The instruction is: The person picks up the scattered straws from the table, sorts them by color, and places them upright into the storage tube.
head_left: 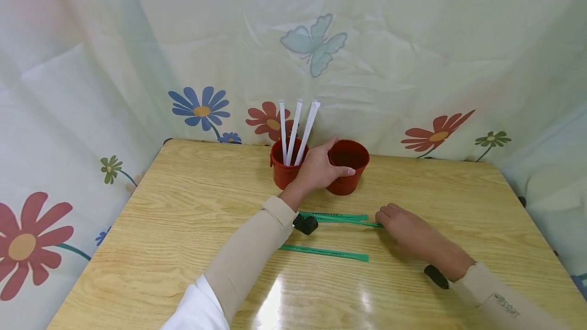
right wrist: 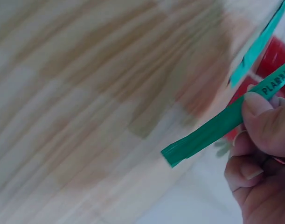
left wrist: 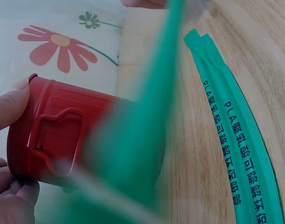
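Note:
My left hand (head_left: 320, 167) grips the rim of a red metal bucket (head_left: 347, 185), thumb and fingers spread around its upper edge. In the left wrist view this bucket (left wrist: 63, 126) shows a wire handle on its side. My right hand (head_left: 405, 232) pinches one green paper-wrapped straw (right wrist: 210, 133) between thumb and fingers, near one end. In the left wrist view, a blurred green straw (left wrist: 156, 93) crosses in front of the bucket. Other green straws (head_left: 341, 216) lie on the table between the hands, and one more straw (head_left: 330, 253) lies nearer the front.
Beside the held bucket stands a second red bucket (head_left: 282, 176) with three white-wrapped straws (head_left: 307, 134) upright in it. Both are at the back of the wooden table (head_left: 183, 208), close to a flowered curtain (head_left: 385, 55).

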A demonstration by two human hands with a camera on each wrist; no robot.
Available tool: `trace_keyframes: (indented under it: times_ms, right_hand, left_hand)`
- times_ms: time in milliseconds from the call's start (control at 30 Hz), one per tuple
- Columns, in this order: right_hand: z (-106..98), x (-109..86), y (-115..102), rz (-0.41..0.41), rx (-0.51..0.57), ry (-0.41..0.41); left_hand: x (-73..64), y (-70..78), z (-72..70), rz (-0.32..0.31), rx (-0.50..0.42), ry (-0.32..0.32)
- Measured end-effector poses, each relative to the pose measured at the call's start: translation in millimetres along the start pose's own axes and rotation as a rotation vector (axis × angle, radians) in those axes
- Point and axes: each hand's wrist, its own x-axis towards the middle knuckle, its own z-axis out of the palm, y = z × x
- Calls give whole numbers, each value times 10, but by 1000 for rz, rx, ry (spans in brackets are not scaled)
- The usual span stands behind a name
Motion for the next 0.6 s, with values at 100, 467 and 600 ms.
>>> trace_keyframes:
  times_ms: [100,467,600]
  right_hand:
    - [-39,-75,72,32,47,38]
    - [-256,79,62,13,406,453]
    - [-377,217,27,84,544,493]
  left_hand:
    - [4,0,-2,10,0,0]
    - [3,-7,21,19,-12,4]
    - [6,-18,41,18,-33,2]
